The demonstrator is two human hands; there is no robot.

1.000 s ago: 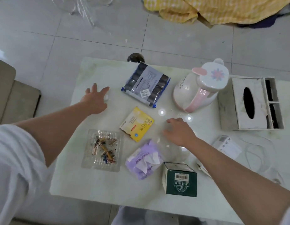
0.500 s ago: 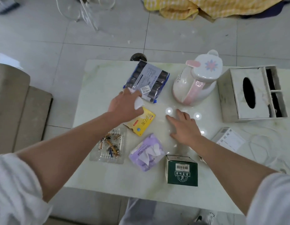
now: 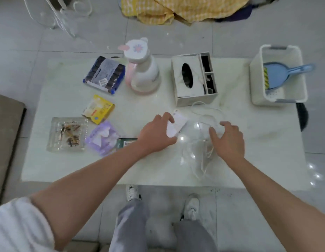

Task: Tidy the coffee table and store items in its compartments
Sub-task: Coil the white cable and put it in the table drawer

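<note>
2 hands: left hand (image 3: 158, 132) grasping white packet (image 3: 176, 124), right hand (image 3: 228, 138) released over cable (image 3: 203, 155).

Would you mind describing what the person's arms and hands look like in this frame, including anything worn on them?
Both forearms are bare from above the elbow down, and the left hand and right hand wear no gloves. No rings, watch or bracelets show. A white, soft-looking sleeve is pushed up on the left upper arm; the right arm leaves the picture before any sleeve appears.
</note>
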